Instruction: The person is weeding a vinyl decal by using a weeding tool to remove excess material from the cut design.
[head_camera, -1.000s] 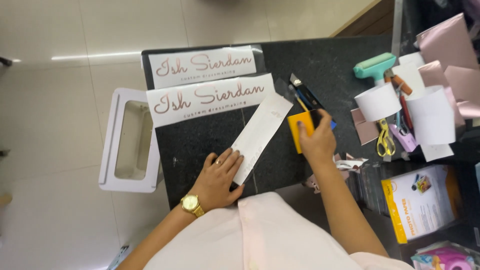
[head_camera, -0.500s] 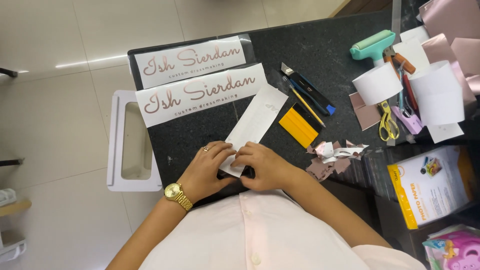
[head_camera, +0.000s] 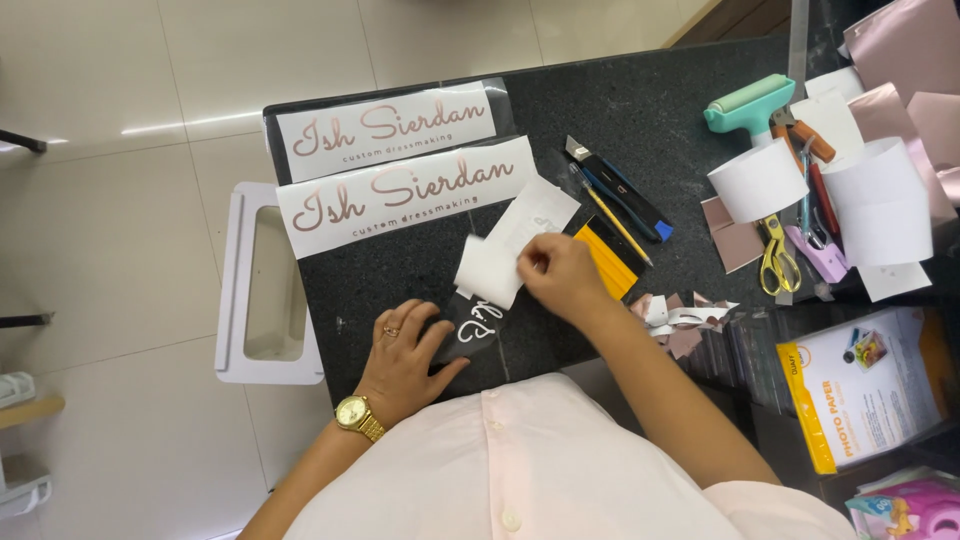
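Note:
My left hand (head_camera: 405, 352), with a ring and a gold watch, presses flat on the near end of a clear strip with white script lettering (head_camera: 478, 325) lying on the black stone table (head_camera: 660, 120). My right hand (head_camera: 558, 277) pinches the white backing paper (head_camera: 510, 245) and holds it peeled up and folded back away from the strip. An orange squeegee (head_camera: 606, 258) lies just right of my right hand.
Two long white strips with rose-gold script (head_camera: 405, 195) lie at the far left. A pencil and utility knife (head_camera: 620, 195), teal roller (head_camera: 750, 105), white rolls (head_camera: 758, 180), yellow scissors (head_camera: 775, 262) and scraps (head_camera: 680, 315) crowd the right. A white stool (head_camera: 265, 285) stands left.
My right hand left the orange squeegee, came to the near end of the white strip and has peeled its backing up, uncovering white lettering. The left hand stays pressed down.

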